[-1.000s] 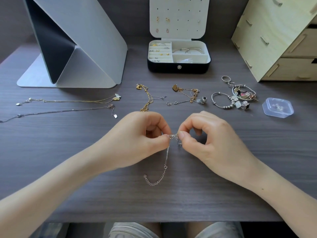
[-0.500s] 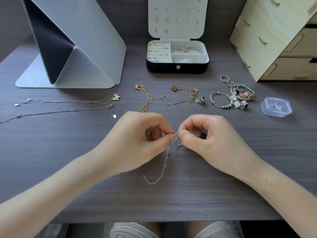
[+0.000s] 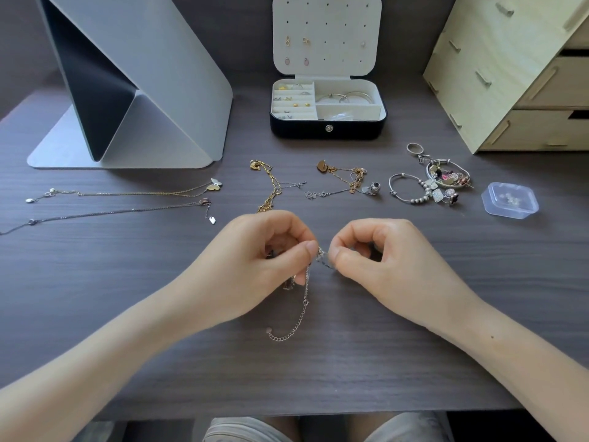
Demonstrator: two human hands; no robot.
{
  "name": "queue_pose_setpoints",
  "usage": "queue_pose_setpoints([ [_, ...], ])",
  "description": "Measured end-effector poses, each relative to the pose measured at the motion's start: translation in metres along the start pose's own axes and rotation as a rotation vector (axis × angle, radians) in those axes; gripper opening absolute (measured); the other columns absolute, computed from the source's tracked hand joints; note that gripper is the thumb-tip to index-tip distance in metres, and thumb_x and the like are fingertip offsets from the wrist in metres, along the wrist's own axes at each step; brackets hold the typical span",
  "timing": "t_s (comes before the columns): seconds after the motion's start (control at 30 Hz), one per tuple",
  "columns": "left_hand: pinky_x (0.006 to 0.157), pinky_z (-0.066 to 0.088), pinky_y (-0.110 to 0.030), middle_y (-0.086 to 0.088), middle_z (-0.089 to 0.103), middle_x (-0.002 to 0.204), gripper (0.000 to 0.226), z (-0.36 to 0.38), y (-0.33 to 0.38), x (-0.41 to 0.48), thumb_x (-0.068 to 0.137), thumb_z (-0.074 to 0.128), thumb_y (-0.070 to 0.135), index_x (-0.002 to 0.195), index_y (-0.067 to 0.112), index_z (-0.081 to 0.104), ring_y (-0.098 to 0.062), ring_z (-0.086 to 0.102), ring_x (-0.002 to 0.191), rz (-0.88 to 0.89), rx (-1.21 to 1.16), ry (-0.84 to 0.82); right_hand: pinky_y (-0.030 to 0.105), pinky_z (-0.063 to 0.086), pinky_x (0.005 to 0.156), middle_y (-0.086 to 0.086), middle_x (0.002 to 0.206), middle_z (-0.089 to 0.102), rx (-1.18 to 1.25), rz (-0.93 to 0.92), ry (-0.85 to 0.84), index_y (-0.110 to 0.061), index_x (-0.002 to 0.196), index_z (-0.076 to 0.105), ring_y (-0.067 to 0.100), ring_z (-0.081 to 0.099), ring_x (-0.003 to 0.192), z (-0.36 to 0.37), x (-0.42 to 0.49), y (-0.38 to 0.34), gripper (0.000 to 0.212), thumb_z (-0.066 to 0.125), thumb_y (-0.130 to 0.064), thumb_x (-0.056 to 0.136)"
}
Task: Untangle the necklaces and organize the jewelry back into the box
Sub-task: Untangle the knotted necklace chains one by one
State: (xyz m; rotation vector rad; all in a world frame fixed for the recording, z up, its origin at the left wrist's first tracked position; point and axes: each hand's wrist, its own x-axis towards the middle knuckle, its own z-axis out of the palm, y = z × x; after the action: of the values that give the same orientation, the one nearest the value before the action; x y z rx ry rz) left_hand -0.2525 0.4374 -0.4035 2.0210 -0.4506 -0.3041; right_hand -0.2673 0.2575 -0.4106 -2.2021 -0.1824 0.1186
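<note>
Head camera: we've got the left hand (image 3: 251, 266) and right hand (image 3: 395, 269) nearly touching, each pinching the silver chain (image 3: 306, 295) between thumb and forefinger. Its tail curls onto the table (image 3: 350, 362) below. Further out, 2 straightened necklaces (image 3: 143, 193) lie left, tangled gold chains (image 3: 352, 180) centre, and the open jewelry box (image 3: 328, 130) sits behind.

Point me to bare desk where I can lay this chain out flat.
Bare desk runs below the two stretched necklaces, left of your left hand; another patch lies right of your right hand, below the clear case. The strip before the jewelry box is crowded with tangled chains and bracelets.
</note>
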Motion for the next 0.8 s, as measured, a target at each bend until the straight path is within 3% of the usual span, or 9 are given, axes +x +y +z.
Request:
queue_pose_setpoints([
  [0.17, 0.062, 0.043, -0.022, 0.007, 0.062, 0.058, 0.011, -0.004, -0.001, 0.0, 0.081, 0.058, 0.029, 0.074, 0.022, 0.062, -0.008, 0.055, 0.058, 0.033, -0.104, -0.017, 0.021, 0.035, 0.063, -0.011, 0.067, 0.056, -0.019, -0.061, 0.04, -0.035, 0.072, 0.066, 0.009, 0.048, 0.066, -0.003, 0.0, -0.003, 0.015, 0.054, -0.043, 0.073],
  [0.23, 0.065, 0.046, -0.029, 0.007, 0.064, 0.06, 0.013, -0.004, -0.001, 0.0, 0.08, 0.06, 0.036, 0.079, 0.023, 0.062, -0.014, 0.057, 0.06, 0.051, -0.089, -0.019, 0.017, 0.035, 0.065, -0.02, 0.071, 0.057, 0.002, -0.086, 0.004, -0.037, 0.075, 0.065, 0.008, 0.048, 0.069, -0.004, -0.002, -0.006, 0.012, 0.054, -0.041, 0.074],
  [0.37, 0.074, 0.047, -0.054, 0.007, 0.07, 0.068, 0.027, -0.004, 0.003, -0.001, 0.076, 0.054, 0.049, 0.084, 0.025, 0.062, -0.036, 0.058, 0.071, 0.068, -0.076, -0.007, 0.013, 0.034, 0.065, -0.022, 0.067, 0.056, 0.005, -0.12, -0.001, -0.038, 0.069, 0.062, 0.008, 0.047, 0.07, -0.003, -0.001, -0.008, 0.007, 0.057, -0.038, 0.075],
  [0.5, 0.072, 0.047, -0.057, 0.01, 0.071, 0.071, 0.025, -0.003, 0.004, -0.002, 0.076, 0.053, 0.048, 0.084, 0.026, 0.06, -0.037, 0.058, 0.071, 0.07, -0.045, 0.027, 0.01, 0.032, 0.056, -0.026, 0.056, 0.052, 0.082, -0.097, 0.006, -0.027, 0.066, 0.064, 0.004, 0.04, 0.059, -0.006, -0.001, -0.011, 0.016, 0.068, -0.022, 0.082],
  [0.63, 0.071, 0.049, -0.044, 0.011, 0.069, 0.065, 0.011, -0.002, 0.002, -0.004, 0.079, 0.055, 0.032, 0.077, 0.023, 0.06, -0.027, 0.058, 0.066, 0.048, -0.003, 0.06, 0.013, 0.031, 0.053, -0.019, 0.05, 0.05, 0.144, -0.057, -0.005, -0.022, 0.065, 0.066, 0.004, 0.038, 0.055, -0.007, -0.001, -0.01, 0.017, 0.066, -0.015, 0.081],
  [0.73, 0.06, 0.043, -0.021, 0.009, 0.063, 0.058, 0.009, -0.002, 0.001, -0.005, 0.079, 0.054, 0.026, 0.075, 0.021, 0.06, -0.01, 0.053, 0.055, 0.041, -0.018, 0.043, 0.03, 0.04, 0.059, 0.006, 0.062, 0.059, 0.183, -0.029, -0.014, -0.023, 0.067, 0.067, 0.024, 0.046, 0.062, -0.006, 0.001, -0.008, 0.016, 0.066, -0.017, 0.081],
  [0.8, 0.057, 0.04, -0.016, 0.004, 0.061, 0.058, 0.008, -0.002, 0.002, -0.005, 0.078, 0.056, 0.025, 0.075, 0.02, 0.061, -0.008, 0.05, 0.054, 0.029, -0.061, 0.022, 0.03, 0.038, 0.056, 0.017, 0.068, 0.059, 0.2, -0.024, -0.028, -0.023, 0.068, 0.067, 0.023, 0.044, 0.06, -0.006, 0.001, -0.008, 0.016, 0.065, -0.017, 0.083],
])
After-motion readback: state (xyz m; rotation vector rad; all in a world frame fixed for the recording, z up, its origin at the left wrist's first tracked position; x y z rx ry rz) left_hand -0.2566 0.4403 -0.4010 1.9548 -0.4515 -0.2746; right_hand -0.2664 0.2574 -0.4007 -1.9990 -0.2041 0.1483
